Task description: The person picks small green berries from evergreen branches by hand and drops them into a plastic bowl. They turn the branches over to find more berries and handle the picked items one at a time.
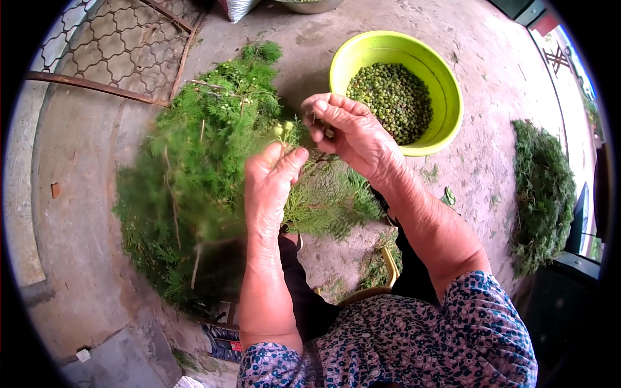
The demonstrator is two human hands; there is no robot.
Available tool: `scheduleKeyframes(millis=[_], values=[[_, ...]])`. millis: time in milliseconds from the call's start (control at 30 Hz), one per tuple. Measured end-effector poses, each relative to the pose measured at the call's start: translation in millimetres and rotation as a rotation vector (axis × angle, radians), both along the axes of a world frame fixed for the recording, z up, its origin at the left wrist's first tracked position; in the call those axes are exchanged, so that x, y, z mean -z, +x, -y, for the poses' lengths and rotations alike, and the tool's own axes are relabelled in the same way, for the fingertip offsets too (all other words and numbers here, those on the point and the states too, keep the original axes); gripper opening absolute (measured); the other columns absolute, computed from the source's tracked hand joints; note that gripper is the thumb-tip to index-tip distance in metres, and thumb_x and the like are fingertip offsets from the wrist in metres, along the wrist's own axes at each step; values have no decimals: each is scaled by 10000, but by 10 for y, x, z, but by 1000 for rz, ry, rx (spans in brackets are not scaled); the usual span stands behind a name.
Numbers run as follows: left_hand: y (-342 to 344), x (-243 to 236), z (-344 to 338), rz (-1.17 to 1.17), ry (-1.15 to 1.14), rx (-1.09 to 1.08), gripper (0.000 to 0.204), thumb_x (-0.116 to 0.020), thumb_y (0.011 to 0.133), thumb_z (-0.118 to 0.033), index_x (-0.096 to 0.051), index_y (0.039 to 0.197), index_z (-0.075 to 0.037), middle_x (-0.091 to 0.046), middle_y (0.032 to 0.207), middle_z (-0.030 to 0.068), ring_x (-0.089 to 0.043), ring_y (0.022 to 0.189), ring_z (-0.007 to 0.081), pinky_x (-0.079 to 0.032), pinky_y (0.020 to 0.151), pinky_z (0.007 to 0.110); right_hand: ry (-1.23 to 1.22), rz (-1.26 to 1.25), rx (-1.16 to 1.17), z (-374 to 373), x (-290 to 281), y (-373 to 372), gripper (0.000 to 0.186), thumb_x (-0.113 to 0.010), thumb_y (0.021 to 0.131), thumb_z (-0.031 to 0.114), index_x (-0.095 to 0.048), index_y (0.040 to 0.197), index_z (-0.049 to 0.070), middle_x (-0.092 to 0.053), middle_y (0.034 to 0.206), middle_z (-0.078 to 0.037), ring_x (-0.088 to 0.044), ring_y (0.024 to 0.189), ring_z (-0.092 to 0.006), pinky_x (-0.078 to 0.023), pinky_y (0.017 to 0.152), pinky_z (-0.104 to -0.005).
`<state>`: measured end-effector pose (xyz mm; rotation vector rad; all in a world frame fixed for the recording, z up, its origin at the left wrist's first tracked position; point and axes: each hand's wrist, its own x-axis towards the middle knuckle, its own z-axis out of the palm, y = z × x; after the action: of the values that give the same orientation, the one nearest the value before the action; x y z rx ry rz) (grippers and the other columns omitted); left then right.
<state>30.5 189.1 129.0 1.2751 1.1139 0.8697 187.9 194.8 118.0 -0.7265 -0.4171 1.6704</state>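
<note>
My left hand (pixel 272 184) is closed on a leafy evergreen sprig (pixel 323 207), with a cluster of pale green cones (pixel 283 129) just above my thumb. Just up and to the right, my right hand (pixel 343 129) has its fingers curled beside that cluster, round something small that I cannot make out clearly. Cut green branches (pixel 187 161) lie heaped to the left and under my hands, partly blurred. Beyond my right hand stands a yellow-green plastic tub (pixel 446 103), holding a mass of small green round cones (pixel 388 90).
A second pile of greenery (pixel 540 194) lies at the right. A metal grille (pixel 116 45) is at the upper left. A white sack (pixel 233 8) and a metal bowl (pixel 307 6) are at the top edge. A yellow seat frame (pixel 390 265) shows between my legs on the concrete floor (pixel 77 226).
</note>
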Motion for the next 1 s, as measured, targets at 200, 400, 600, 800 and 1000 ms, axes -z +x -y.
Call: scheduleKeyframes(millis=[200, 400, 600, 800, 1000], values=[[37, 27, -3, -173, 66, 139, 153, -652, 789, -142, -568, 722, -33, -473, 590, -55, -391, 528, 48, -323, 478, 220, 295, 644, -94, 18, 27, -17, 210, -650, 806, 179, -638, 952, 29, -595, 731, 16, -519, 646, -53, -439, 574, -194], [30, 9, 5, -139, 90, 17, 252, -646, 819, -233, -569, 721, -13, -453, 557, -46, -385, 493, 47, -301, 439, 219, 264, 741, -99, 44, -26, -51, 132, -618, 802, 107, -629, 852, -14, -612, 737, -60, -534, 668, -94, -457, 628, -261], [20, 13, 55, -104, 75, -51, 178, -623, 833, -173, -611, 796, 2, -423, 595, -63, -347, 530, 35, -266, 454, 217, 131, 628, -103, 70, 10, -133, 163, -591, 837, 133, -610, 827, -28, -563, 633, -34, -486, 577, -90, -421, 519, -258], [-44, -52, 93, 111, -51, -48, 147, -658, 793, -138, -649, 853, -5, -489, 623, -67, -362, 532, 20, -267, 465, 189, -170, 130, -181, 88, -15, -170, 143, -579, 861, 179, -564, 812, 45, -488, 606, 20, -397, 468, -61, -282, 385, -198], [-10, 15, 18, 19, -63, -66, 134, -645, 802, -161, -628, 790, -29, -432, 577, -78, -333, 499, 17, -254, 446, 189, -236, -104, 100, -29, 110, 144, 109, -522, 883, 128, -562, 848, 33, -545, 728, -37, -536, 628, -124, -458, 533, -241]])
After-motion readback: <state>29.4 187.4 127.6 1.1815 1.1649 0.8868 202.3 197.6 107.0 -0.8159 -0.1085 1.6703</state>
